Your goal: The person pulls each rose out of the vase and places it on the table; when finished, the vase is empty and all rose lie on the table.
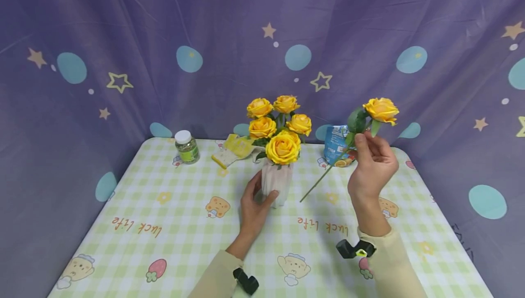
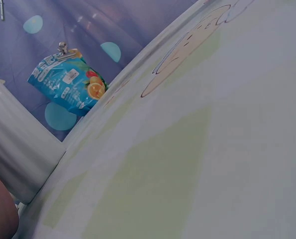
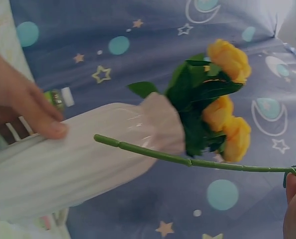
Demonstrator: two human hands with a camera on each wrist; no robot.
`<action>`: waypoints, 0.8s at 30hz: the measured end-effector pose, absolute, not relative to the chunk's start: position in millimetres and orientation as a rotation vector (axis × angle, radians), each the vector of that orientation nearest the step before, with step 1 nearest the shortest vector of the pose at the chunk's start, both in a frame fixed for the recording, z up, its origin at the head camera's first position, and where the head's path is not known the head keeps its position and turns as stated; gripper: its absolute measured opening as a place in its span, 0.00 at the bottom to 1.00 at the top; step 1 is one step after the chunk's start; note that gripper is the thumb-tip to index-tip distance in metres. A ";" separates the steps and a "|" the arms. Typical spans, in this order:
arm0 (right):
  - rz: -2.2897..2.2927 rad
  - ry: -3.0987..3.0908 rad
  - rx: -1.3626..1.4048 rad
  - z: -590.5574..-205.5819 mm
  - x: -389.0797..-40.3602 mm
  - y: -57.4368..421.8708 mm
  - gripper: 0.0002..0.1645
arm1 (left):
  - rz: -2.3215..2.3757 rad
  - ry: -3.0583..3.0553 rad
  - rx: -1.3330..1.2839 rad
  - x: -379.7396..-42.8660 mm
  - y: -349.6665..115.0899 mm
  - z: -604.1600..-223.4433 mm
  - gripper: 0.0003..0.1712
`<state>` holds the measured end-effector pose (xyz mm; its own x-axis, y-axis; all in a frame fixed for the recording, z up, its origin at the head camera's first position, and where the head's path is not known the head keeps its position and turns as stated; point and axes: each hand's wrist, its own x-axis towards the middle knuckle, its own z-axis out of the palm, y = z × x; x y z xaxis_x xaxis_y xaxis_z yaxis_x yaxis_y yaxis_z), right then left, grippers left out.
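Observation:
A white vase (image 1: 275,182) with several yellow artificial roses (image 1: 283,147) stands upright on the table. My left hand (image 1: 255,207) grips the vase low on its side, the thumb across the front. To the right, my right hand (image 1: 374,163) pinches a single yellow rose (image 1: 381,110) just under its bloom and leaves. Its bare green stem (image 3: 187,162) slants down to the left, the tip apart from the vase. In the left wrist view only the vase's base (image 2: 18,144) and part of the hand show.
A jar with a white lid (image 1: 186,146) stands at the back left. Beside it lies a yellow and white packet (image 1: 234,150). A blue pouch (image 1: 336,145), closed with a metal clip (image 2: 63,50), stands at the back right. Behind the checked tablecloth (image 1: 184,243) hangs a purple curtain (image 1: 229,20).

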<state>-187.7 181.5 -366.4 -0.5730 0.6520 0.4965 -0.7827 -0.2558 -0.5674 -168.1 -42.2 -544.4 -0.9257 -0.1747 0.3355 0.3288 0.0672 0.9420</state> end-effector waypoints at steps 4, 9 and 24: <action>1.987 -1.028 0.198 -378.4 -186.2 179.5 0.05 | -1.909 -1.990 -0.153 -168.4 -41.3 -543.7 0.40; 2.024 -1.081 0.202 -394.1 -185.2 176.4 0.05 | -1.906 -1.997 -0.139 -168.9 -41.3 -544.4 0.41; 2.076 -1.481 0.001 -435.5 -184.1 180.3 0.03 | -1.908 -1.999 -0.140 -168.9 -41.4 -545.1 0.41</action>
<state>-184.1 180.3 -435.5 -0.8301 0.4535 0.3245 -0.4545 -0.2129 -0.8650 -168.9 -41.4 -545.1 -0.9256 -0.1817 0.3321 0.3233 0.0769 0.9432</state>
